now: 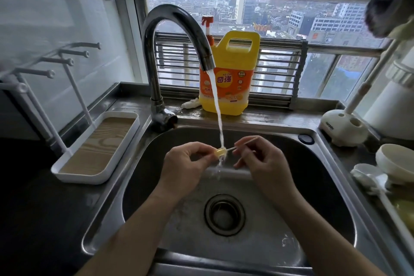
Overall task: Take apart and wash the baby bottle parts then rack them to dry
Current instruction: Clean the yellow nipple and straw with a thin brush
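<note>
Over the steel sink (pixel 264 235), my left hand (pixel 188 161) pinches a small yellowish bottle part (pixel 220 152) under the running water from the tap (pixel 179 36). My right hand (pixel 262 159) pinches a thin straw-like brush (pixel 244 143) whose tip pokes into the yellowish part. The two hands are level and close together above the drain (pixel 224 214). A white drying rack (pixel 96 148) with pegs and a wood-look tray stands on the left counter.
A yellow detergent jug (pixel 230 78) with a red pump stands behind the sink on the window ledge. White bottle parts, a cup-like piece (pixel 395 163) and a white brush stand (pixel 342 127) crowd the right counter. The left counter is dark.
</note>
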